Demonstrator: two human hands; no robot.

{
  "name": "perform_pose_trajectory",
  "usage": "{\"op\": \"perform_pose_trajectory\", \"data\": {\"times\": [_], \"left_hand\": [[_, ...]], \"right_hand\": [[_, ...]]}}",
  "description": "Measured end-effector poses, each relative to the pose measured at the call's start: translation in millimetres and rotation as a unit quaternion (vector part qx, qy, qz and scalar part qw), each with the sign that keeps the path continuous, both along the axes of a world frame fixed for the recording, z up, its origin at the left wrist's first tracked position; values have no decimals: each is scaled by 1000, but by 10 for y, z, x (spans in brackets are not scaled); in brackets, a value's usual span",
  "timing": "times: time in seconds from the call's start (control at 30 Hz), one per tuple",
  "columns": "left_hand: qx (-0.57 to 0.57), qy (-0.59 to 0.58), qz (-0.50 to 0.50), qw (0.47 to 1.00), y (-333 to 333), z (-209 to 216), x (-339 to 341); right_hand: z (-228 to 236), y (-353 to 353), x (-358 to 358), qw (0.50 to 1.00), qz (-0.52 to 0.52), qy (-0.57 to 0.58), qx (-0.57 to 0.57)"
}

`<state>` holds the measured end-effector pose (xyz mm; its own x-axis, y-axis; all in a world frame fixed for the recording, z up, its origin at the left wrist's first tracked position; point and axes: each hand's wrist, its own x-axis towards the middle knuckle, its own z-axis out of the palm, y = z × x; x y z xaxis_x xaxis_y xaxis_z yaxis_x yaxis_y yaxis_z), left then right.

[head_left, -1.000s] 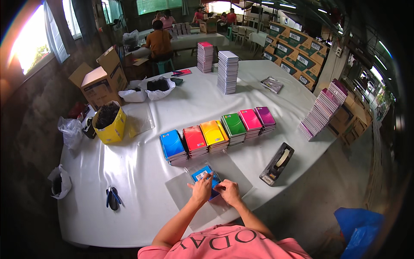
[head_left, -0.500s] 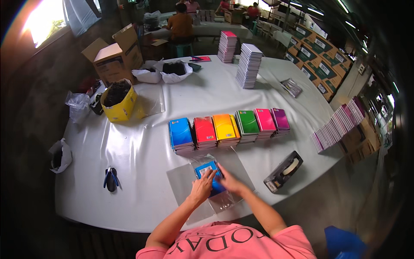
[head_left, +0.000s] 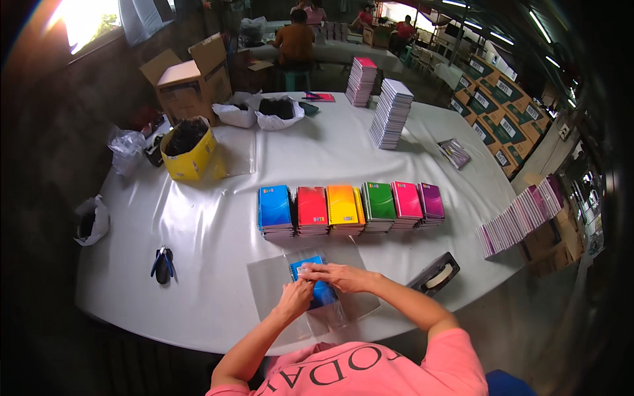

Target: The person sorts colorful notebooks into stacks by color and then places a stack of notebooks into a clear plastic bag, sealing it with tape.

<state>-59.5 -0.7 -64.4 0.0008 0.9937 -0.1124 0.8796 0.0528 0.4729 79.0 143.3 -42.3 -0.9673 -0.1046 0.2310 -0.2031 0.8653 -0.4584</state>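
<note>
A blue spiral notebook (head_left: 323,296) lies on clear plastic film (head_left: 271,284) before me. Over its upper part, my left hand (head_left: 297,297) and my right hand (head_left: 347,277) meet at the fingertips. The left fingers are curled and partly covered by the right ones. My right hand reaches across from the right, its fingers drawn together around a small pale glint that I cannot make out. A dark tape dispenser (head_left: 436,274) stands just right of my right forearm, which partly hides it.
Beyond my hands runs a row of notebook stacks: blue (head_left: 274,208), red (head_left: 312,208), yellow (head_left: 341,206), green (head_left: 378,202), pink (head_left: 407,201) and purple (head_left: 432,201). Pliers (head_left: 162,265) lie left. A yellow container (head_left: 191,162), tall stacks (head_left: 391,113) and cartons (head_left: 502,112) stand farther off.
My right hand has moved left from the notebook's right edge, across it to my left fingertips. My left hand has shifted slightly left and down. The whole view has tilted a little.
</note>
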Motion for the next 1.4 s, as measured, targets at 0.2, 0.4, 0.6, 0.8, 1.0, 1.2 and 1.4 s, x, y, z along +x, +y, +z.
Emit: {"op": "perform_pose_trajectory", "data": {"times": [0.2,0.4,0.6,0.8,1.0,1.2,1.4], "left_hand": [[47,32,65,996,-102,156,18],[55,-87,166,981,-344,-297,-222],[20,-73,129,989,-145,-201,-96],[-48,-92,152,983,-121,-145,-33],[-69,-103,146,982,-60,-173,-22],[186,-290,189,919,-176,-592,-26],[226,-191,222,929,-81,-680,-60]], "right_hand": [[183,157,-343,967,-17,-224,-121],[-278,398,-354,946,26,-145,-288],[-333,344,-180,848,-39,-156,-504],[-147,245,-340,925,-41,-133,-354],[-109,79,-389,970,-64,-136,-189],[40,-257,-312,978,-151,-93,-111],[157,-382,-406,975,-196,-101,-8]]}}
